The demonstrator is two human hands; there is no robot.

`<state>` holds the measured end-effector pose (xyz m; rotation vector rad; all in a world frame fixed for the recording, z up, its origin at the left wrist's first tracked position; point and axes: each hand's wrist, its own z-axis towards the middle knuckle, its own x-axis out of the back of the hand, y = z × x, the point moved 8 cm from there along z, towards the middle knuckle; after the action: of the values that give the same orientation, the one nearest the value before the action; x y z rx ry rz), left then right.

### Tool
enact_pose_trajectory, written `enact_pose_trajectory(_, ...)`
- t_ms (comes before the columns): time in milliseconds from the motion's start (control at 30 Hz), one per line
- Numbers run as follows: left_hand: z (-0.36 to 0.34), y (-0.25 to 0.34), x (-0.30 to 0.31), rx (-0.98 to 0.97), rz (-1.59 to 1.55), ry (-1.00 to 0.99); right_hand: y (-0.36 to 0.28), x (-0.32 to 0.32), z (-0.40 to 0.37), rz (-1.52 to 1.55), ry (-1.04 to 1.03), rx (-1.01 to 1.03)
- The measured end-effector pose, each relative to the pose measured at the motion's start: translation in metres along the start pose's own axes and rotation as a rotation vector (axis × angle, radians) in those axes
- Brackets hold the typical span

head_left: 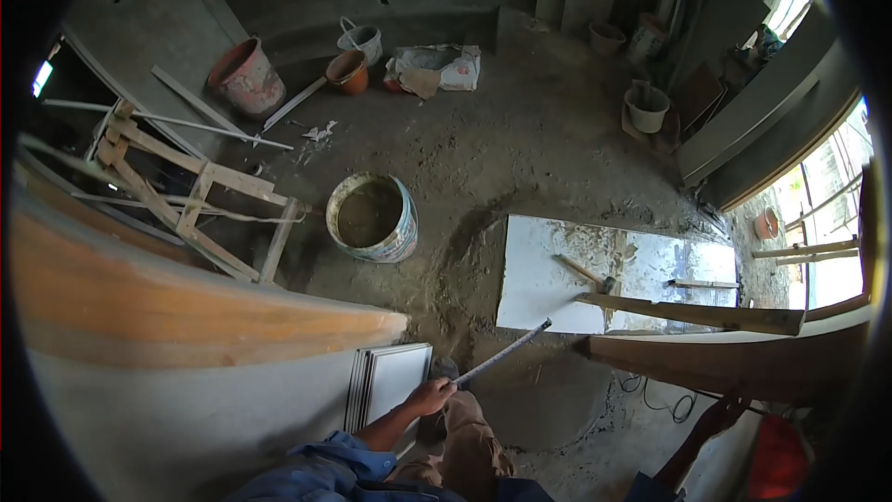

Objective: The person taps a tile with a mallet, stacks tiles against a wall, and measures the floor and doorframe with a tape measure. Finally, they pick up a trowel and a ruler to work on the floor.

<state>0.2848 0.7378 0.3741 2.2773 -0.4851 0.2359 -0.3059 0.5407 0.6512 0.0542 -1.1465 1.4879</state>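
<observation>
My left hand (429,397), at the end of a blue sleeve, is closed around the near end of a long thin metal rod (506,350). The rod slants up and to the right, and its tip reaches the near edge of a large white tile (544,270) lying flat on the dirt floor. My right hand (720,415) is in shadow low on the right, just under a wooden ledge (725,358) and beside a loose black cable (655,400). Its fingers cannot be made out. A stack of white tiles (392,383) leans against the wall next to my left hand.
A hammer (583,272) and a trowel (701,284) lie on the mortar-smeared tile, and a wooden plank (697,314) crosses its near corner. A bucket of mortar (372,217) stands left of it. A wooden frame (190,195), a red bucket (246,76) and a cement bag (437,65) lie farther off.
</observation>
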Motion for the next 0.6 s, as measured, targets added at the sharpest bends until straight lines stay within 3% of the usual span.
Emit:
enact_pose_trajectory(133, 0.018, 0.015, 0.012, 0.004, -0.042, -0.006, 0.026, 0.008, -0.001, 0.187, 0.090, -0.140)
enact_pose_trajectory(200, 0.048, -0.020, 0.007, 0.059, -0.086, -0.019, 0.031, 0.016, -0.008, -0.050, 0.046, -0.108)
enact_pose_trajectory(267, 0.063, -0.021, 0.022, 0.126, -0.100, -0.050, 0.033, 0.019, -0.009, -0.194, 0.032, 0.054)
enact_pose_trajectory(333, 0.079, -0.031, 0.045, 0.183, -0.278, 0.003, 0.045, 0.021, -0.014, 0.004, -0.015, -0.146)
enact_pose_trajectory(367, 0.093, -0.033, 0.059, 0.101, -0.277, 0.012, 0.046, 0.028, -0.017, -0.016, 0.002, -0.157)
enact_pose_trajectory(467, 0.085, 0.013, 0.136, 0.166, -0.321, 0.169, 0.076, 0.018, -0.020, -0.045, -0.050, -0.189)
enact_pose_trajectory(533, 0.117, -0.016, 0.168, 0.060, -0.555, 0.190, 0.085, 0.018, -0.025, -0.049, -0.082, -0.212)
enact_pose_trajectory(600, 0.099, 0.031, 0.222, 0.141, -0.411, 0.278, 0.049, 0.019, -0.021, -0.146, -0.119, -0.305)
